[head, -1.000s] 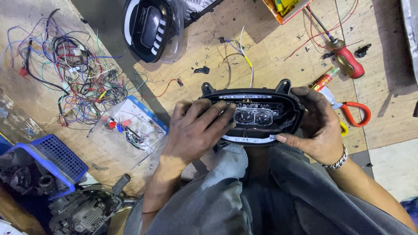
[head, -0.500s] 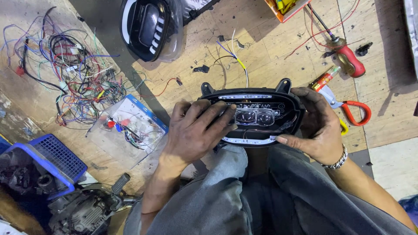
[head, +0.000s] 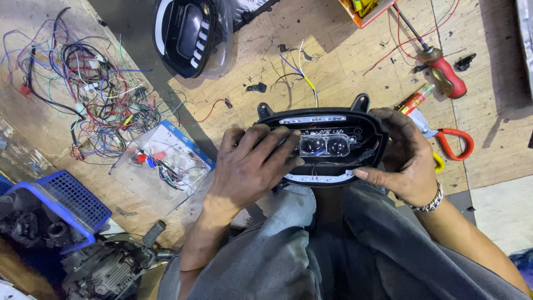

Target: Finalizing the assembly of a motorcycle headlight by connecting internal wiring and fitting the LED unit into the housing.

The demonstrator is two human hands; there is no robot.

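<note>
Closest to the camera are the person's knees in grey trousers, and a black headlight rests just above them, in front of the lap. The headlight is a long oval shape. Its long side runs from left to right across the view, and its open face with two round lenses looks up at the camera. Two small tabs stick out of its far edge, pointing away from the person. The left hand lies flat over the left part of the headlight, with its fingers spread and reaching toward the lenses. The right hand wraps around the right end and grips it, with the thumb pressed on the near rim. A silver bracelet sits on that wrist. Near the left side, low down, is a blue basket beside some dark engine parts. A clear packet of small wires lies on the wooden floor. Just past the right hand are orange-handled snips. Farther off lies a red-handled screwdriver. A big messy pile of coloured wires is far to the left. Another black lamp in a clear bag sits at the top.
</note>
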